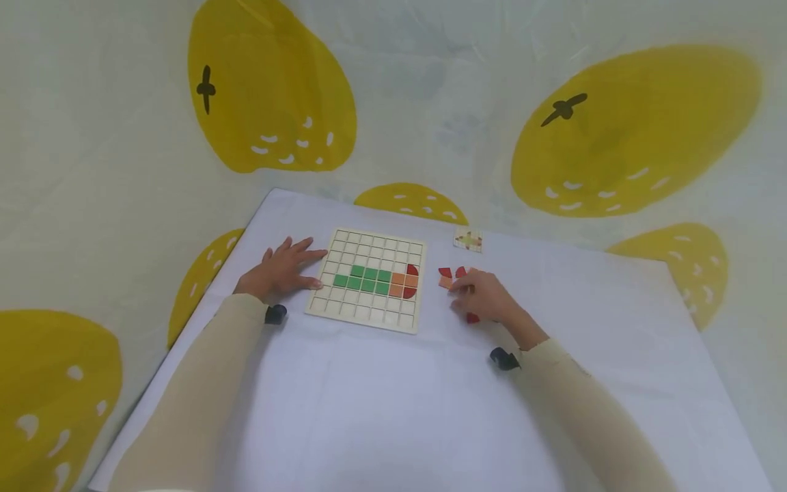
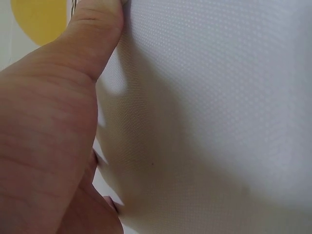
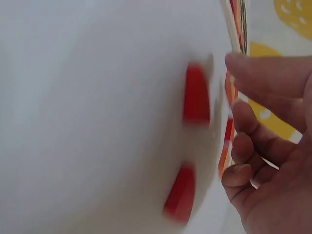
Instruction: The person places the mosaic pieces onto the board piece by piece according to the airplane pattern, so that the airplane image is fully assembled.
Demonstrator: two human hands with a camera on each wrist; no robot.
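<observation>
A pale square grid board (image 1: 344,307) lies on the table. Green tiles (image 1: 369,279), orange squares (image 1: 397,284) and red quarter-round pieces (image 1: 412,269) form a shape on it. My left hand (image 1: 284,268) rests at the board's left edge, fingers spread, thumb tip and a fingertip touching it. Right of the board, my right hand (image 1: 482,297) is low over loose pieces, fingertips close to an orange square (image 1: 445,281). In the right wrist view its fingers (image 3: 246,117) bend loosely, apart from the thumb. Two red pieces (image 3: 196,95) lie on the cloth beside it, blurred.
A small pattern card (image 1: 468,240) lies beyond the loose pieces, near the table's back edge. White cloth covers the table (image 1: 381,403). Behind it hangs a pale curtain (image 1: 430,89) printed with big yellow fruit. A dark wrist camera (image 1: 504,359) sits at the right cuff.
</observation>
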